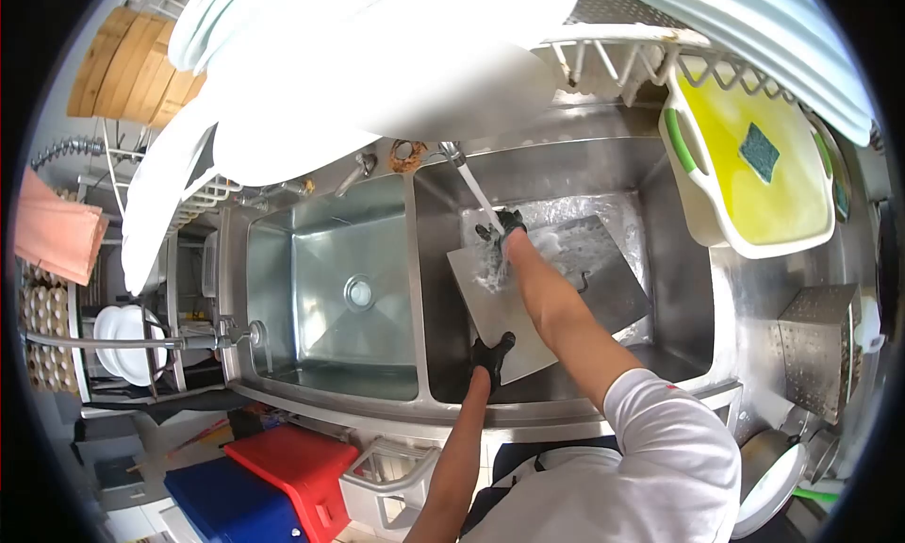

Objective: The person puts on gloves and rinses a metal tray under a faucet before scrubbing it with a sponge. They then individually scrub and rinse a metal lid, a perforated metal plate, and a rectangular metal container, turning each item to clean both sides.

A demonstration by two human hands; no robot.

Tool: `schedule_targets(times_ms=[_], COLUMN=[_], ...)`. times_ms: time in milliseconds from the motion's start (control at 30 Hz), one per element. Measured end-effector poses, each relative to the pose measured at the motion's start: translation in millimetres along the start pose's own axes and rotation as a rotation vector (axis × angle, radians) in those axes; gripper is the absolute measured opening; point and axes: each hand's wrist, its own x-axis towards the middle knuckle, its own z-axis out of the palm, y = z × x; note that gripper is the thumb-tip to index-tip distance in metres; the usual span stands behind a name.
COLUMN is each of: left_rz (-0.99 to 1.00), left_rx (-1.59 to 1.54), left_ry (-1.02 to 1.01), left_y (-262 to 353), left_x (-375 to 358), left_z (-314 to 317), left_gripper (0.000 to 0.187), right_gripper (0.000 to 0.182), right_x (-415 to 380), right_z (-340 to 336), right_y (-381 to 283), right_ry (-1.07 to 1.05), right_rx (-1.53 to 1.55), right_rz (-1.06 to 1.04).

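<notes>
A flat rectangular metal panel (pixel 528 331) with a small handle (pixel 584 283) lies tilted in the right sink basin, with foam over its upper part. My left hand (pixel 492 356), in a black glove, grips the panel's near left edge. Under the stream of running water (pixel 479 192) is my right hand (pixel 505 226), also black-gloved, at the panel's far edge. Its fingers look apart, though splash and foam partly hide them. The tap (pixel 452 153) runs just above this hand.
Left of the work is a second basin (pixel 325 307) with a drain. A white tub (pixel 702 199) of yellow liquid with a scouring pad (pixel 759 153) stands at right. White plates (pixel 377 72) fill the rack overhead. Red (pixel 292 463) and blue (pixel 231 496) bins stand below left.
</notes>
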Motion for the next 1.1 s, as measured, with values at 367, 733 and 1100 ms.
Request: schedule_targets(times_ms=[367, 733, 1100], left_rz=[-0.167, 0.091, -0.132], left_rx=[0.115, 0.190, 0.650], left_ry=[-0.017, -0.076, -0.058], left_y=[14, -7, -30], left_x=[1, 5, 56], left_z=[10, -3, -45], left_gripper=[0.065, 0.074, 0.082], right_gripper=[0.034, 0.037, 0.029], right_x=[-36, -109, -223], right_z=[-65, -96, -344], right_y=[8, -37, -251], right_ry=[-0.134, -0.143, 0.532], right_rx=[0.031, -0.537, -1.495], right_rz=[0.207, 0.344, -0.426])
